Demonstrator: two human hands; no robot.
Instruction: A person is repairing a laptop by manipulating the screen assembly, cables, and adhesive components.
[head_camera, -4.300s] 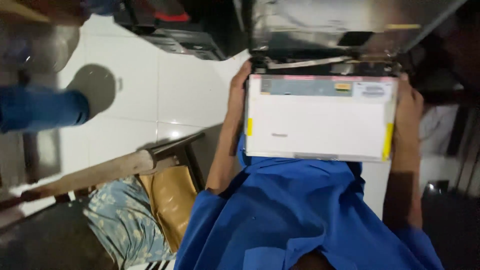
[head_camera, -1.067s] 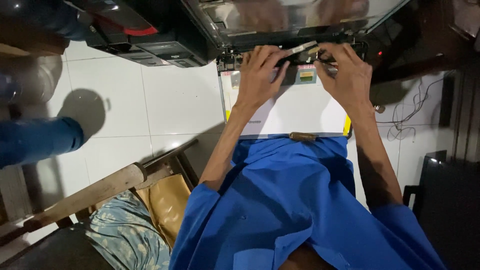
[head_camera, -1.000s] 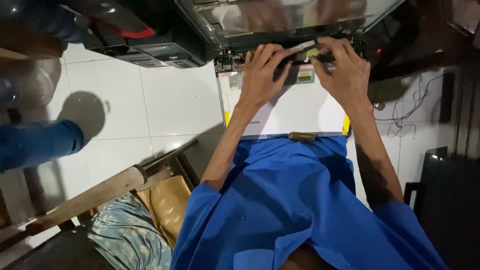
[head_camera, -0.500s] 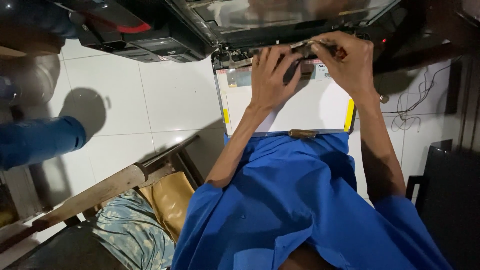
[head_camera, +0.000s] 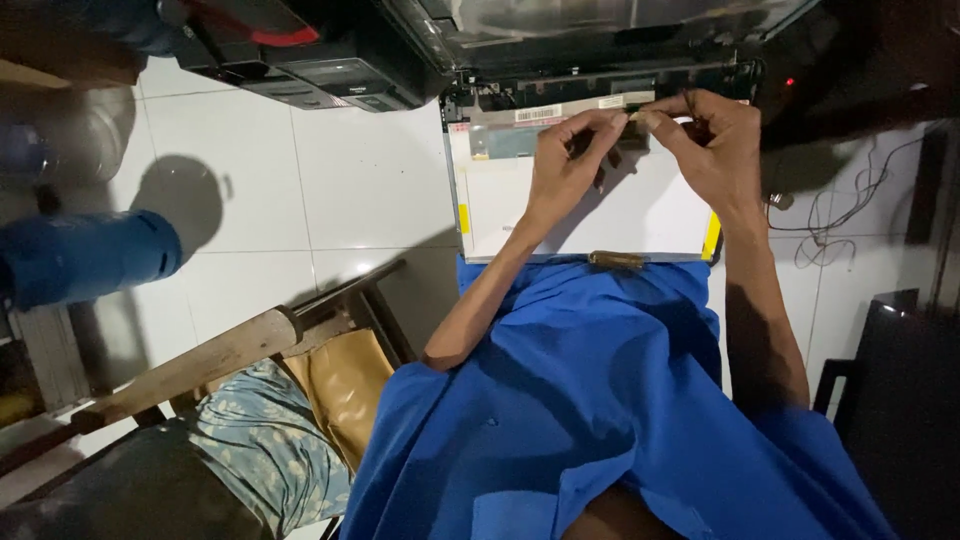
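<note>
The person in the blue shirt (head_camera: 600, 400) sits with a bare screen panel (head_camera: 590, 205) lying white side up on the lap, its near edge against the shirt and its far edge butting the open laptop (head_camera: 600, 60) ahead. Both hands work at the panel's far edge. The left hand (head_camera: 565, 165) has its fingers drawn narrow, thumb and forefinger pinched on a small connector (head_camera: 632, 117) there. The right hand (head_camera: 710, 145) meets it from the other side, fingertips also pinched on the same small piece, so the two hands touch at the tips. Yellow tape (head_camera: 711, 236) shows at the panel's near right corner, and more on its left edge. To the left, a wooden chair (head_camera: 200, 365) stands on the white tiled floor (head_camera: 370, 190). A black printer (head_camera: 320, 50) sits just left of the laptop.
</note>
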